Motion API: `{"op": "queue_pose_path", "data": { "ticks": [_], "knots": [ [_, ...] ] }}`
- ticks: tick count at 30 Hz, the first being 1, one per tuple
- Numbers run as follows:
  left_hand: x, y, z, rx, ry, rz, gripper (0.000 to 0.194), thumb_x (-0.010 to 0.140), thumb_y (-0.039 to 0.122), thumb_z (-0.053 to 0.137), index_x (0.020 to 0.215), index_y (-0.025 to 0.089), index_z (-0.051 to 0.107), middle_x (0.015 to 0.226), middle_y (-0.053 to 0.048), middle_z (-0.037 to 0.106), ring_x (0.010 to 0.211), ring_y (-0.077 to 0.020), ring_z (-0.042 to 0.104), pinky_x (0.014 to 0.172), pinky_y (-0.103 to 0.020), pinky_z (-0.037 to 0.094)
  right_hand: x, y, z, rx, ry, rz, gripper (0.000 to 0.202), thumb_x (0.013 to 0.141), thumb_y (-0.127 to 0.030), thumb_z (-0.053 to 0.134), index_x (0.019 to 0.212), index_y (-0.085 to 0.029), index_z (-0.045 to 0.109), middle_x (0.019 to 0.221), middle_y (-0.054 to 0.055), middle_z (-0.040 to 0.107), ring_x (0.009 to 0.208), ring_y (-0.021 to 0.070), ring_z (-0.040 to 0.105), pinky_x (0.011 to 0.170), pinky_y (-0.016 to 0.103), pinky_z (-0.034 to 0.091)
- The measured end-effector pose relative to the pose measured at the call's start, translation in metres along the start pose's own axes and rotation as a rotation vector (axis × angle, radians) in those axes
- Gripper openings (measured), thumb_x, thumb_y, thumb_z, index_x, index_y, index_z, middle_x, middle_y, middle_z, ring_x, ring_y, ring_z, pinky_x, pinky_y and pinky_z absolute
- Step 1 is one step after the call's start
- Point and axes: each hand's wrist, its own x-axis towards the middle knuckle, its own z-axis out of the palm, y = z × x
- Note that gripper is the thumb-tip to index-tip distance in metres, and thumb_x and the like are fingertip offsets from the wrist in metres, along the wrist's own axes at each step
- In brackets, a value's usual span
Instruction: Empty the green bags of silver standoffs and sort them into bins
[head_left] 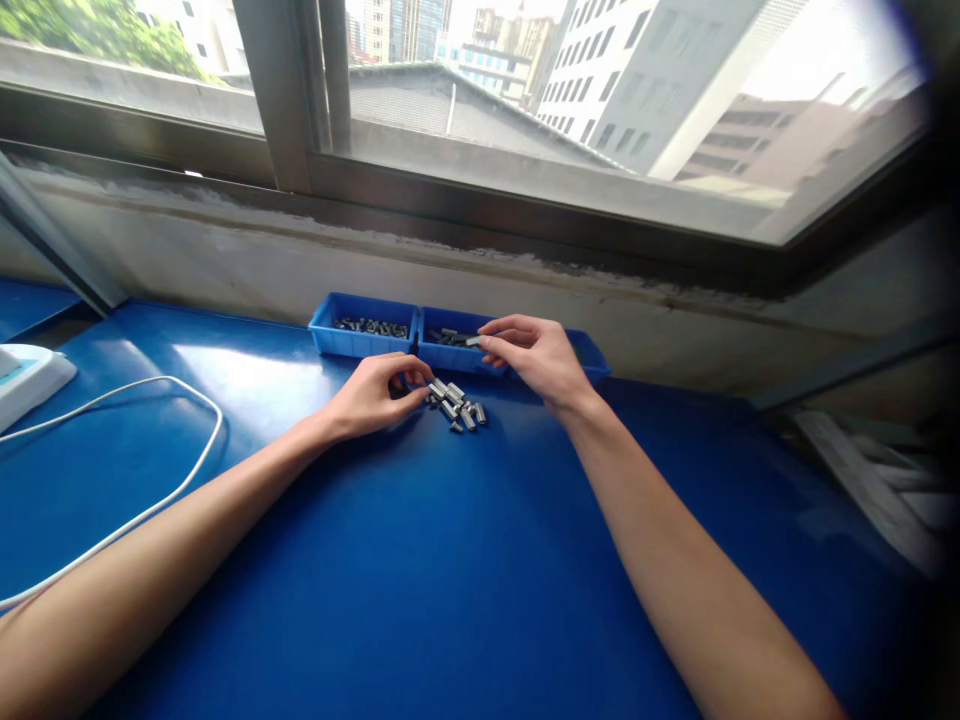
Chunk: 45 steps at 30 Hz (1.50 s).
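Observation:
My right hand (pixel 529 355) is over the middle blue bin, with thumb and index finger pinching a small silver metal standoff (pixel 473 341). Several similar metal pieces (pixel 448 335) lie inside that bin. On the table in front of it is a small heap of short metal standoffs (pixel 452 398), with a few screw-like bits at its near edge. My left hand (pixel 382 393) rests at the heap's left side, fingers curled and thumb tip close to the index finger. What sits between those fingertips is too small to make out.
The left blue bin (pixel 360 342) holds many small metal screws or similar parts. A third bin (pixel 589 355) is partly hidden behind my right hand. A white cable (pixel 214 440) loops across the blue table (pixel 420 580) from a white device (pixel 34 385). Beyond the bins are a wall and window.

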Motion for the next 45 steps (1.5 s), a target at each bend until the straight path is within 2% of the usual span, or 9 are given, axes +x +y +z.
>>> {"op": "queue_pose_path", "data": {
  "ticks": [4,8,18,21,26,30,35,40,45],
  "knots": [
    [-0.002,-0.001,0.0,0.08,-0.067,0.082,0.025,0.085,0.024,0.063,0.107,0.017,0.073,0.104,-0.009,0.07,0.092,-0.0202,0.066,0.083,-0.032,0.053,0.004,0.007,-0.003,-0.046,0.097,0.001,0.025,0.076,-0.027,0.076,0.097,-0.014,0.076,0.079,0.008,0.076,0.072,0.0178,0.072,0.063,0.026,0.057],
    [-0.005,-0.002,0.002,0.143,-0.099,0.16,0.031,0.085,0.019,0.059,0.113,0.02,0.073,0.112,-0.01,0.067,0.105,-0.0236,0.064,0.099,-0.038,0.05,0.002,0.004,-0.001,-0.071,0.083,0.016,0.026,0.078,-0.023,0.073,0.102,-0.015,0.076,0.086,0.009,0.078,0.077,0.0189,0.075,0.066,0.027,0.058],
    [-0.005,-0.003,0.002,0.154,-0.068,0.102,0.015,0.083,0.023,0.063,0.089,0.017,0.075,0.093,-0.008,0.071,0.079,-0.0175,0.066,0.076,-0.029,0.053,-0.003,-0.005,0.004,-0.106,-0.046,-0.016,0.018,0.08,-0.024,0.072,0.095,-0.016,0.075,0.084,0.007,0.077,0.073,0.0177,0.073,0.066,0.026,0.057],
    [-0.005,-0.005,0.002,0.144,-0.072,0.069,0.016,0.085,0.027,0.064,0.089,0.016,0.075,0.087,-0.007,0.071,0.074,-0.0162,0.064,0.072,-0.028,0.051,-0.004,-0.004,0.005,-0.109,-0.087,-0.022,0.017,0.08,-0.025,0.072,0.094,-0.015,0.075,0.083,0.007,0.077,0.073,0.0177,0.073,0.066,0.026,0.057],
    [-0.003,-0.007,-0.001,-0.132,0.038,-0.118,0.032,0.087,0.044,0.069,0.101,0.015,0.073,0.085,-0.006,0.073,0.072,-0.0157,0.064,0.067,-0.026,0.051,-0.008,-0.003,0.007,-0.08,-0.236,-0.074,0.02,0.082,-0.031,0.073,0.096,-0.016,0.075,0.081,0.006,0.076,0.071,0.0169,0.071,0.067,0.027,0.056],
    [-0.002,-0.004,-0.006,-0.361,0.095,-0.264,0.048,0.078,0.059,0.076,0.096,0.014,0.075,0.089,-0.009,0.076,0.079,-0.0195,0.07,0.072,-0.027,0.055,-0.017,0.009,0.015,-0.094,-0.379,-0.136,0.025,0.085,-0.041,0.07,0.091,-0.018,0.075,0.073,0.002,0.071,0.06,0.0136,0.064,0.058,0.025,0.05],
    [-0.001,0.002,-0.005,-0.498,0.167,-0.338,0.053,0.067,0.062,0.084,0.087,0.013,0.076,0.084,-0.01,0.077,0.078,-0.0202,0.07,0.077,-0.031,0.058,-0.025,0.033,0.03,-0.213,-0.263,-0.229,0.035,0.088,-0.045,0.065,0.066,-0.017,0.068,0.055,-0.001,0.057,0.049,0.0097,0.045,0.048,0.024,0.032],
    [0.0,0.008,0.002,-0.666,0.2,-0.398,0.053,0.06,0.055,0.091,0.088,0.013,0.074,0.085,-0.011,0.077,0.081,-0.0241,0.075,0.078,-0.035,0.061,-0.024,0.04,0.035,-0.064,-0.225,-0.172,0.042,0.087,-0.047,0.067,0.058,-0.018,0.059,0.051,-0.004,0.05,0.047,0.0088,0.039,0.048,0.024,0.027],
    [0.006,0.01,-0.01,-0.401,0.466,-0.29,0.039,0.069,0.048,0.086,0.086,0.015,0.074,0.085,-0.008,0.077,0.083,-0.0246,0.076,0.079,-0.035,0.062,-0.02,0.042,0.034,0.068,-0.211,-0.119,0.036,0.086,-0.045,0.069,0.064,-0.017,0.065,0.054,-0.003,0.054,0.049,0.0089,0.043,0.049,0.023,0.031]
  ]
}}
